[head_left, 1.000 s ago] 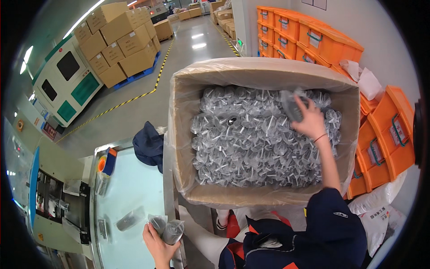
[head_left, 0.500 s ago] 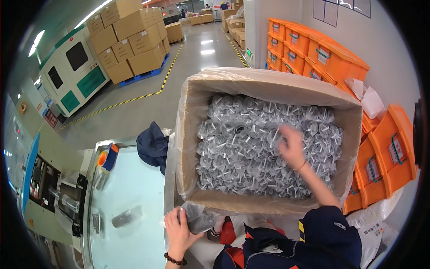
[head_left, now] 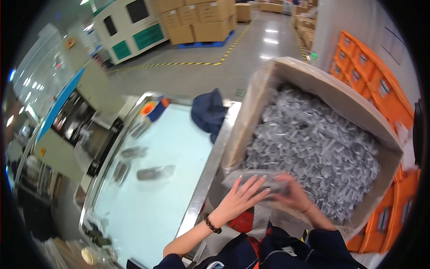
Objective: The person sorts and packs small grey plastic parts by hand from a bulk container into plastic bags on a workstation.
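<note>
Dozens of crinkled, clear-wrapped grey pieces (head_left: 309,152) covered the inside of a large brown cardboard carton lined with transparent film (head_left: 322,77), reaching nearly from wall to wall, so the work looked well advanced there. Outside it, on the pale mint surface with a metal edge (head_left: 152,215), lay a long grey clear-wrapped piece (head_left: 155,173), with two smaller grey wrapped pieces (head_left: 133,152) to its left. Another wrapped bundle (head_left: 139,129) lay just beside the blue-and-orange tape dispenser (head_left: 154,110), and a dark blue cloth cap (head_left: 208,112) sat at the far corner.

One elongated, smoky-grey piece in loose clear plastic (head_left: 232,179) was between both hands, over the carton's near left corner, outside the filled part; whether it touched the rim could not be told. The left hand (head_left: 239,199) lay across it, fingers nearly straight and slightly apart; its thumb was hidden, so how firmly it gripped could not be judged. The right hand (head_left: 296,195), blurred, had its fingers curled about the right end and seemed to have hold of it. The held piece looked smooth and translucent, its wrap puckered; a second piece beneath could not be ruled out.
</note>
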### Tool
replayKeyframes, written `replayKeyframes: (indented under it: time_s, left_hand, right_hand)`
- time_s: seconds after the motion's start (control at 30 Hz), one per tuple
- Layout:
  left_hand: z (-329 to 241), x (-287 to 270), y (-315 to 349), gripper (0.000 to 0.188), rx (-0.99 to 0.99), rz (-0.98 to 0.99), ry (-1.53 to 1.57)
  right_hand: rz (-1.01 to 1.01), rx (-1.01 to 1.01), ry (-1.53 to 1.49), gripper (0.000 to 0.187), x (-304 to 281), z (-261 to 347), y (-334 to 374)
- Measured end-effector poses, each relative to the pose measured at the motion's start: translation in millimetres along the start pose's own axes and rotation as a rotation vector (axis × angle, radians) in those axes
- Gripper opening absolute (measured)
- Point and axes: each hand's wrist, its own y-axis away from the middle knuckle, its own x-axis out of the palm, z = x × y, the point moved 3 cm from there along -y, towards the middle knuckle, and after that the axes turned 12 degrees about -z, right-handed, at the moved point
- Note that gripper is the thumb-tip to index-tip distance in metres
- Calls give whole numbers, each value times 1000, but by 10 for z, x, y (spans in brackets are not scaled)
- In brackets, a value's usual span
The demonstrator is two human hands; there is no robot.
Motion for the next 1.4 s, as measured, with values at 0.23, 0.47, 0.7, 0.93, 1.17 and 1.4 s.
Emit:
replayKeyframes:
  time_s: [0.23,0.47,0.7,0.93,1.17,1.4]
  left_hand:
    - [664,-130,579,51,-466,-34,13]
    - [1857,-365,1655,49,-916,-199,-433]
    - [2280,-362,2312,23,-1331,-177,-340]
    - [1884,-143,1799,32,-1253,-9,-380]
    - [2256,-647,2025,42,-1148,-141,-776]
    - [2860,-1137,3364,38,-1404,-42,-857]
  right_hand:
    - [-353,-170,1122,57,-1948,-415,-327]
    - [-143,262,1393,42,-2714,-1564,16]
    - [-433,-153,1667,44,-1785,-1461,192]
    - [-380,-203,991,52,-198,-1171,246]
    - [351,-308,130,42,2045,0,-646]
    - [437,-341,401,48,2958,187,-861]
